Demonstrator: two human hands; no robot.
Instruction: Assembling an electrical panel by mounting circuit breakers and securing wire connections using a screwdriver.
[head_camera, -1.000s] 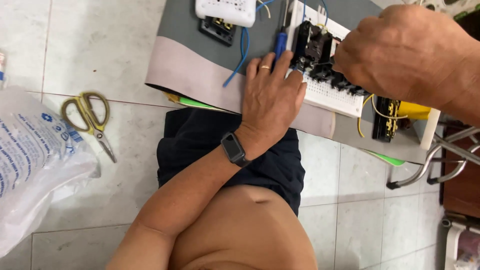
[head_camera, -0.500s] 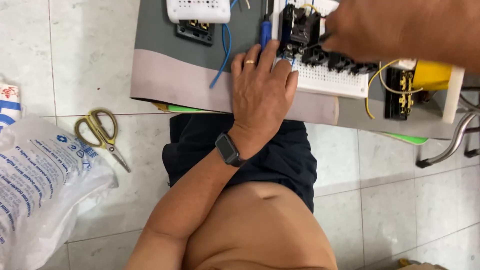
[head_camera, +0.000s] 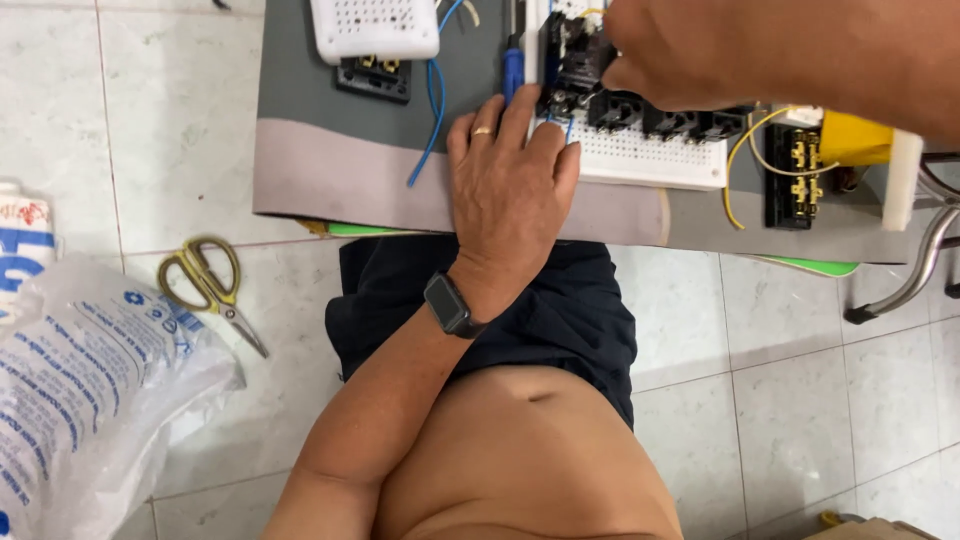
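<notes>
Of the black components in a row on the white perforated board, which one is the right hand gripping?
The right hand grips the leftmost, tallest black component, at the board's left end beside the left hand's fingertips. The lower black blocks to its right stand untouched.

Grey board (head_camera: 330, 150) bearing white perforated panel (head_camera: 650, 160), tiled floor (head_camera: 120, 120) with scissors (head_camera: 205, 285)
</notes>
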